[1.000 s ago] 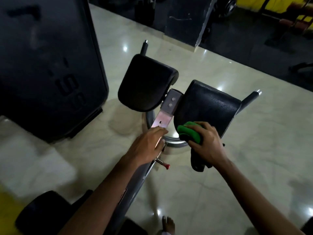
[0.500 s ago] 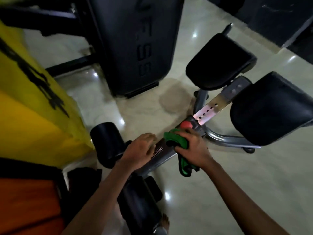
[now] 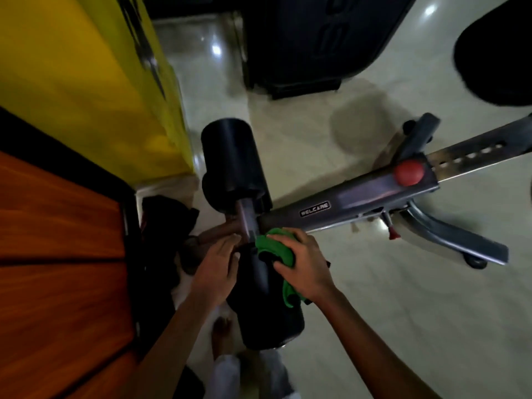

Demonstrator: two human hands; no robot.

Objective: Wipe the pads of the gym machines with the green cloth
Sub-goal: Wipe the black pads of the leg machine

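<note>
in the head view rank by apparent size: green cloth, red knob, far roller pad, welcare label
1. far roller pad
2. green cloth, partly hidden under the right hand
3. red knob
4. welcare label

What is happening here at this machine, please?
A person is cleaning a gym machine. The right hand grips the green cloth and presses it onto the near roller pad, close to the metal frame. The left hand rests on the same pad's other side. The far roller pad is untouched.

Right hand (image 3: 306,266) presses green cloth (image 3: 273,249) on black roller pad (image 3: 264,306); left hand (image 3: 217,269) steadies it.
</note>
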